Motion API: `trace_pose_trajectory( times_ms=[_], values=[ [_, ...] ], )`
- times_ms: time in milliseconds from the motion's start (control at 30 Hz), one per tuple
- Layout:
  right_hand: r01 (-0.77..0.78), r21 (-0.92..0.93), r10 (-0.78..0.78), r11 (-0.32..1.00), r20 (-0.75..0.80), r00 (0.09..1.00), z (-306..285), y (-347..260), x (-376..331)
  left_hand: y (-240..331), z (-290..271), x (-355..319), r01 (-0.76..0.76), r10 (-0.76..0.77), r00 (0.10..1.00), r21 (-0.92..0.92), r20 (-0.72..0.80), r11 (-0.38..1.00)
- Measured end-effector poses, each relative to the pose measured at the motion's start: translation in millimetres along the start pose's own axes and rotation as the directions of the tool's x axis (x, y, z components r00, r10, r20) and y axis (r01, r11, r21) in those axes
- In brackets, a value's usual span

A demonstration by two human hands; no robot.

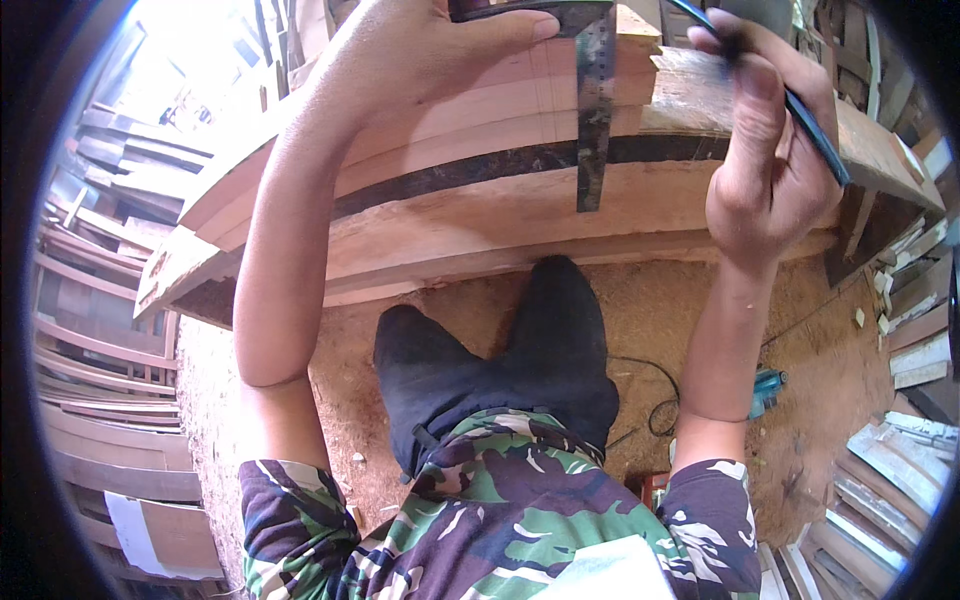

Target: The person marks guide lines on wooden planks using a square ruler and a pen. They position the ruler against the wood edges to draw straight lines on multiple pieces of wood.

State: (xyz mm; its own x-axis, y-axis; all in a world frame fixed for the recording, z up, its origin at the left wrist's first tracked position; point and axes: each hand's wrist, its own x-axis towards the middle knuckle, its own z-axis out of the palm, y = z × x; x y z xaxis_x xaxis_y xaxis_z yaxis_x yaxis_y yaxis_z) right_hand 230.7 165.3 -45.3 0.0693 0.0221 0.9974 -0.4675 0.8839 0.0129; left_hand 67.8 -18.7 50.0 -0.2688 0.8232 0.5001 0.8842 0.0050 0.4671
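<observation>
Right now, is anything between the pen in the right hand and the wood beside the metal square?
Nothing visible is. The right hand holds the pen over the planks, just right of the metal square, which the left hand presses flat. The pen's tip is hidden behind the fingers, so contact cannot be told.

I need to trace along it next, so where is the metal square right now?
In the head view, the metal square hangs over the stacked planks at top centre, pinned by the left hand, left of the right hand.
</observation>
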Motion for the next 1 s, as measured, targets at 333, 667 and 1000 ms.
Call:
trace_pose_trajectory(
  times_ms=[333, 667, 1000],
  values=[
    [-0.205, -0.131, 0.186, 0.970, -0.145, 0.972, -30.0, -18.7, -33.9, 15.1, 12.8, 10.2, 0.127, -0.126, 0.992, -0.010, 0.024, 0.992],
    [-0.249, -0.093, 0.233, 0.964, -0.152, 0.961, -16.7, -29.2, -41.2, 13.5, 18.4, 7.2, 0.078, -0.078, 0.996, -0.019, -0.046, 0.997],
    [-0.219, -0.038, 0.212, 0.975, -0.137, 0.968, -18.2, -27.2, -49.9, 22.2, 20.3, 10.1, 0.148, -0.146, 0.988, 0.038, -0.048, 0.988]
  ],
)
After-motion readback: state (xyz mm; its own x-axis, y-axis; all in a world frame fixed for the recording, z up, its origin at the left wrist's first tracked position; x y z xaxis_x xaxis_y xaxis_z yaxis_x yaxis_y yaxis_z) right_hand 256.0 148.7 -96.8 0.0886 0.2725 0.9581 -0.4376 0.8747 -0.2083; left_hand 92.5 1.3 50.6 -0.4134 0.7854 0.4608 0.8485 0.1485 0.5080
